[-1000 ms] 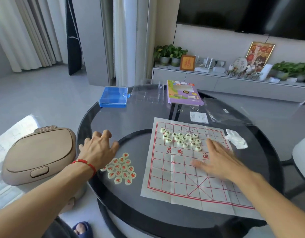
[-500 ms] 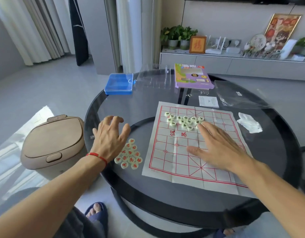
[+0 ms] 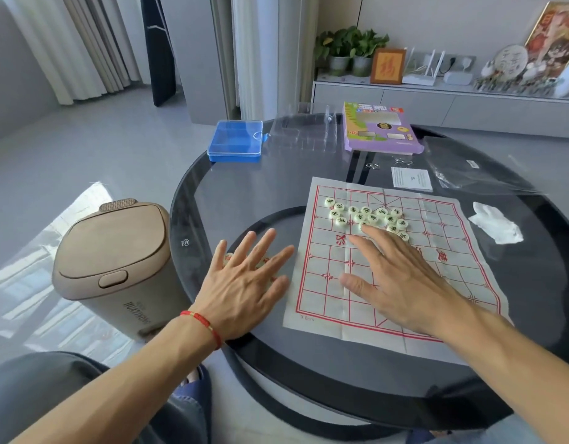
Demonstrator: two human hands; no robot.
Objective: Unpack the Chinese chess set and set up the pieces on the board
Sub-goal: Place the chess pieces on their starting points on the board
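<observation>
A white cloth board with a red grid lies unfolded on the round dark glass table. Several pale round pieces with black characters sit clustered on the board's far left part. My right hand lies flat on the board with fingers spread, its fingertips at the near edge of that cluster. My left hand, with a red string on the wrist, rests flat with straight spread fingers over the red-character pieces on the glass left of the board; only slivers of them show between the fingers.
A blue plastic box, a clear plastic tray and a purple package stand at the table's far side. A paper slip, a clear bag and a crumpled white wrapper lie right of them. A beige bin stands left of the table.
My left hand has moved right and flattened over the red pieces, covering them. My right hand slid up the board until its fingertips reached the black pieces. The view tilted down and closer.
</observation>
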